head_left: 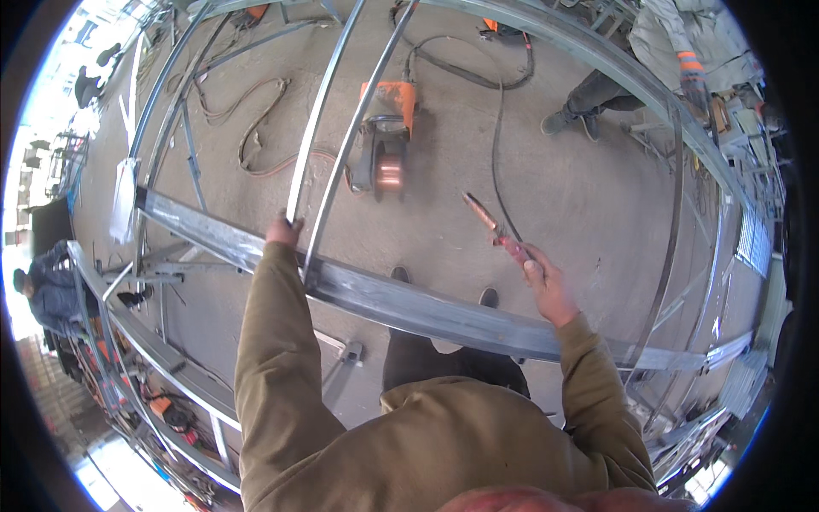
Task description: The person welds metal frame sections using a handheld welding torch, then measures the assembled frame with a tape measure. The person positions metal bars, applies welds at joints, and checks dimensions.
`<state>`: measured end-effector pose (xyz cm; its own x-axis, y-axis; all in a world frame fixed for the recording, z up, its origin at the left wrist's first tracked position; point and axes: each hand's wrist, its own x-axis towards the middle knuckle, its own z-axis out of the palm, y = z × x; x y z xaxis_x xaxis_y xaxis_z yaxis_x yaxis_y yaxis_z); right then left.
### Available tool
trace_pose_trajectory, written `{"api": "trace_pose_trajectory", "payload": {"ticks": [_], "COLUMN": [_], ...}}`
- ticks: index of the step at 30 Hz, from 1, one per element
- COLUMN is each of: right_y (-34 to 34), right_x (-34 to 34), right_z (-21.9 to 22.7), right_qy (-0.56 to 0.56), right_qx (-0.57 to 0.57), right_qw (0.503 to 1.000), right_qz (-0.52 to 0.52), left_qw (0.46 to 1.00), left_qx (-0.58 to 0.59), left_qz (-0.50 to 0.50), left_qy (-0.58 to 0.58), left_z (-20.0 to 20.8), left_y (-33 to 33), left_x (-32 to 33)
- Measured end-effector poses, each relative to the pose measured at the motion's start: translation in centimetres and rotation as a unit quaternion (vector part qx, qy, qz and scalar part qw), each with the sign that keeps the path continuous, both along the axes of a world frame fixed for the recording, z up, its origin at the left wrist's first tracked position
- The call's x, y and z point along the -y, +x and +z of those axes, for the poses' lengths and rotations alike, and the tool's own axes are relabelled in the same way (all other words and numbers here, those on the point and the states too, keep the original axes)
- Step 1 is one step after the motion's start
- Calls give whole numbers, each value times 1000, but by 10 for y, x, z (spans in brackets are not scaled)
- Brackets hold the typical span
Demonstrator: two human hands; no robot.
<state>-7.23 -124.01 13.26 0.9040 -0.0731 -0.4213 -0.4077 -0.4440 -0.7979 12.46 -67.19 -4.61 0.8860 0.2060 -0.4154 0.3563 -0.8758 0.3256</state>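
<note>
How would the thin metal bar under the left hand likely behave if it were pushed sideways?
The thin metal bar is long and slender, so it would probably flex a little rather than stay rigid. Its near end meets the wide steel beam beside the left hand, so it likely won't slide freely. Bare metal may feel slick.

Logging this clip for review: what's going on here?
A person stands at a steel frame. The left hand grips a thin metal bar where it meets the frame's beam. The right hand holds a welding torch up, clear of the steel, its cable trailing toward an orange wire feeder on the floor. Another person works nearby.
</note>
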Motion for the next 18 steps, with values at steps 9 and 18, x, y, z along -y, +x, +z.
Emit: {"api": "trace_pose_trajectory", "payload": {"ticks": [9, 18], "right_y": [0, 10], "right_x": [-78, -78], "right_z": [-6, -6], "right_qy": [67, -12], "right_qx": [43, 56], "right_qw": [992, 992], "right_qz": [-102, -113], "left_qw": [992, 994], "left_qx": [109, 58], "left_qz": [1, -23], "left_qy": [-68, -94], "left_z": [95, 149], "left_y": [-20, -90], "left_x": [23, 91]}}
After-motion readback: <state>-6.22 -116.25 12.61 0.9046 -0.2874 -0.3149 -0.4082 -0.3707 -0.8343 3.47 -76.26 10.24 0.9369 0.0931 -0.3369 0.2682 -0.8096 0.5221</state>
